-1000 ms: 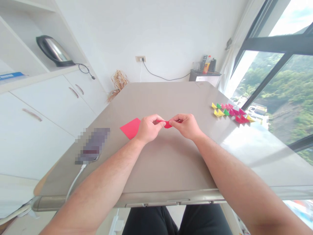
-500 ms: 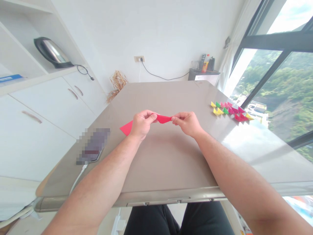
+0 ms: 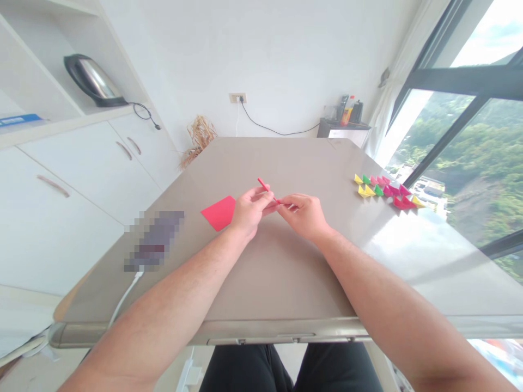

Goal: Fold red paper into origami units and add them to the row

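Note:
A narrow folded piece of red paper is held above the table, seen nearly edge-on. My left hand grips it with thumb and fingers. At its near end, my right hand pinches it between thumb and fingertips. The hands almost touch, and the fingers hide part of the paper. Just left of my left hand, a flat red sheet of paper lies on the table, its right edge partly covered by that hand.
Several small folded paper boats in yellow, green, pink and red stand in rows at the table's right. A blurred-out phone-like object with a white cable lies at the left. Beyond the table is a window.
The folded red paper has turned from a wide, stretched-out view to a slanted edge-on one. My hands have come closer together, and more of the flat red sheet shows.

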Tool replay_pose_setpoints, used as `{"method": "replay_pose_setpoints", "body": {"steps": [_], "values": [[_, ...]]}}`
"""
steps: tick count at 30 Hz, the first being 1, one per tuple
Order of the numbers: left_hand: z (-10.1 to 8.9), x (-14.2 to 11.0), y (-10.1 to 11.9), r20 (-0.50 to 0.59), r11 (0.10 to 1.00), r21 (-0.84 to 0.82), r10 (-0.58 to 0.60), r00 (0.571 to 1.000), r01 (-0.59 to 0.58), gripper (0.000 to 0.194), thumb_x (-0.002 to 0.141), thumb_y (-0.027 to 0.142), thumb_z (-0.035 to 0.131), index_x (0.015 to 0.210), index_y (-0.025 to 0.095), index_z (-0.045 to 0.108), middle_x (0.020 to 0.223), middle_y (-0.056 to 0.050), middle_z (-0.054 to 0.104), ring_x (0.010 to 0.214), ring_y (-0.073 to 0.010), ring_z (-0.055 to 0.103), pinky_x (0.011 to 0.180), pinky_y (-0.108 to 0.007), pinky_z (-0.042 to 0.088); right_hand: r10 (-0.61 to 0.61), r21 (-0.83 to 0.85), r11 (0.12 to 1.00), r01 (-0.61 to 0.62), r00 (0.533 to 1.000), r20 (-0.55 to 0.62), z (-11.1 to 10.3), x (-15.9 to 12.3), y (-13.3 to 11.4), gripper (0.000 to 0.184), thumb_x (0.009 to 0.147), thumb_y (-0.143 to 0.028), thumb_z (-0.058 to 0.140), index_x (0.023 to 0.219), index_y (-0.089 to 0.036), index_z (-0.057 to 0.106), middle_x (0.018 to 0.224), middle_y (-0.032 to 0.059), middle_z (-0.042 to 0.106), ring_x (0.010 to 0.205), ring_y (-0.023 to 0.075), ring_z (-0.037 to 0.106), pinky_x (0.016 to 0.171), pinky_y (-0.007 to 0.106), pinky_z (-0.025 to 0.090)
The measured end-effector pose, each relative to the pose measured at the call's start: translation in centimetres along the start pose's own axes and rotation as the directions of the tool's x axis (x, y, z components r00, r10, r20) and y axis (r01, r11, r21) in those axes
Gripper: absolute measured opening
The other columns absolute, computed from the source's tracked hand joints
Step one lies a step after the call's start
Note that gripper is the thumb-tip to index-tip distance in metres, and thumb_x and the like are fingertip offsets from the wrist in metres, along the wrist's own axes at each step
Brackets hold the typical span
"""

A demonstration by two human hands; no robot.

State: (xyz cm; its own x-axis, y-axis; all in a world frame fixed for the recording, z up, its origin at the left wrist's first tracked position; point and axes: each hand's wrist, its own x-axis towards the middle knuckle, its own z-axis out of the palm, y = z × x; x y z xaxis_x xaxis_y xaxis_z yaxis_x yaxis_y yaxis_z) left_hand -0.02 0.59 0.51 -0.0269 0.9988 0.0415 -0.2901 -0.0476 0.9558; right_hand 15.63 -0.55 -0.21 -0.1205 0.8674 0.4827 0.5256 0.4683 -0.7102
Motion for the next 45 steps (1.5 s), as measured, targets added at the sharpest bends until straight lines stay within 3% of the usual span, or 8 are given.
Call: {"method": "replay_pose_setpoints", "body": {"steps": [3,7,17,24,32,37,41,45], "values": [[-0.2,0.0,0.0,0.023,0.999,0.031,0.030,0.999,-0.031,0.038,0.070,0.028,0.084,0.104,0.015,0.072,0.097,-0.006,0.073,0.087,-0.0186,0.071,0.090,-0.044,0.060,0.092,0.089,0.991,-0.097,0.994,0.058,-0.5,0.0,-0.7,0.017,0.084,-0.037,0.069,0.090,-0.026,0.079,0.092,0.0029,0.077,0.080,0.0183,0.068,0.077,0.032,0.052],[-0.3,-0.1,0.1,0.104,0.999,0.040,0.010,0.995,-0.015,0.040,0.068,0.027,0.086,0.104,0.015,0.074,0.105,-0.009,0.072,0.092,-0.0237,0.072,0.088,-0.049,0.061,0.211,0.179,0.957,-0.230,0.970,0.117,-1.1,0.3,-0.9,0.023,0.080,-0.045,0.073,0.086,-0.023,0.079,0.078,0.0027,0.076,0.073,0.0182,0.066,0.070,0.031,0.051],[-0.6,0.1,0.0,0.140,0.997,0.071,0.010,0.990,-0.020,0.045,0.066,0.027,0.087,0.108,0.015,0.076,0.112,-0.011,0.074,0.098,-0.0262,0.072,0.087,-0.049,0.062,0.237,0.242,0.934,-0.264,0.962,0.138,-1.1,0.6,0.1,0.018,0.077,-0.036,0.073,0.086,-0.021,0.077,0.082,0.0031,0.076,0.074,0.0170,0.066,0.070,0.030,0.050],[-0.5,0.0,-0.6,0.175,0.974,0.192,0.087,0.981,-0.121,0.048,0.071,0.032,0.082,0.116,0.017,0.076,0.113,-0.011,0.076,0.100,-0.0266,0.073,0.091,-0.046,0.061,0.188,0.116,0.975,-0.190,0.982,0.029,-0.4,0.4,-0.2,0.024,0.080,-0.024,0.060,0.101,-0.024,0.074,0.085,0.0009,0.075,0.070,0.0147,0.064,0.064,0.027,0.047],[-0.3,-0.7,-0.8,0.247,0.940,0.297,0.094,0.964,-0.167,0.046,0.076,0.032,0.079,0.120,0.020,0.075,0.107,-0.009,0.079,0.108,-0.0295,0.072,0.100,-0.044,0.056,0.261,0.001,0.965,-0.261,0.965,-0.022,-0.1,0.7,-0.5,0.009,0.080,-0.030,0.061,0.088,-0.025,0.064,0.076,-0.0005,0.071,0.063,0.0154,0.061,0.055,0.027,0.042],[0.1,-0.8,-0.5,0.241,0.961,0.238,0.084,0.967,-0.143,0.043,0.073,0.029,0.080,0.114,0.016,0.077,0.103,-0.010,0.079,0.107,-0.0297,0.072,0.098,-0.044,0.056,0.264,-0.004,0.964,-0.265,0.964,-0.017,-0.2,0.8,-0.5,0.008,0.081,-0.028,0.061,0.088,-0.025,0.064,0.075,-0.0014,0.070,0.065,0.0150,0.061,0.056,0.027,0.043],[0.3,-0.7,-0.3,0.201,0.981,0.171,0.052,0.978,-0.088,0.039,0.068,0.026,0.081,0.106,0.016,0.078,0.104,-0.010,0.079,0.102,-0.0283,0.072,0.093,-0.043,0.058,0.219,0.020,0.976,-0.218,0.976,-0.014,-0.1,0.6,-0.4,0.012,0.083,-0.028,0.060,0.093,-0.026,0.067,0.084,-0.0009,0.072,0.066,0.0139,0.062,0.060,0.028,0.046],[0.1,-0.5,0.0,0.179,0.990,0.132,0.026,0.983,-0.051,0.035,0.065,0.022,0.081,0.100,0.016,0.079,0.100,-0.007,0.078,0.096,-0.0247,0.072,0.089,-0.040,0.059,0.080,0.110,0.991,-0.071,0.993,-0.083,-0.2,0.4,-0.5,0.022,0.084,-0.027,0.062,0.105,-0.025,0.069,0.113,0.0031,0.069,0.068,0.0113,0.062,0.066,0.029,0.052]]}}
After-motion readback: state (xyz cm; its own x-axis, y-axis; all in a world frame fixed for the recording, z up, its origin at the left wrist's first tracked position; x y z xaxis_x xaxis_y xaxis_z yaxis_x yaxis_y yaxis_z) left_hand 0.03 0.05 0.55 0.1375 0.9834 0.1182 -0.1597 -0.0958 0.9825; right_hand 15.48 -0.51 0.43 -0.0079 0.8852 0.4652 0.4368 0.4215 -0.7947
